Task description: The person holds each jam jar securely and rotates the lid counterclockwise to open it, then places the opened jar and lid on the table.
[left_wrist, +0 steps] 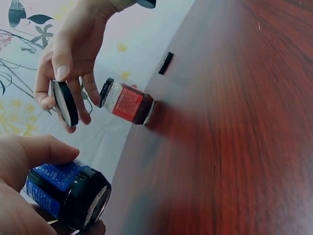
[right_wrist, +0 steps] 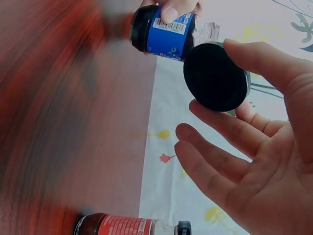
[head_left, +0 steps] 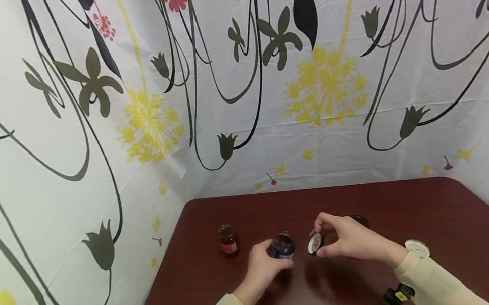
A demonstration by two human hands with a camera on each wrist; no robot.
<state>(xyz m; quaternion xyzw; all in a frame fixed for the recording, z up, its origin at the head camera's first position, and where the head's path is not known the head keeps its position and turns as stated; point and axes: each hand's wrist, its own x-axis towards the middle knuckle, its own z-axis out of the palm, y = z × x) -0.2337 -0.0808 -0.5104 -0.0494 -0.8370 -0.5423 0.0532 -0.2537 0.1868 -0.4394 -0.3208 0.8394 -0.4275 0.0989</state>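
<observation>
- Gripping a blue-labelled dark glass jar (head_left: 283, 246), the left hand (head_left: 263, 266) curls round it, towards the left edge of the red-brown surface (head_left: 439, 210).
- Right hand (head_left: 348, 236) pinches a round black lid (right_wrist: 216, 77), other fingers spread.
- Jar-to-surface contact looks unclear.

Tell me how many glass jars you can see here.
3: a blue-labelled jar in the left hand, a red-labelled jar on that hand's left, and a black-lidded jar seen in both wrist views. Others could be hidden.
</observation>
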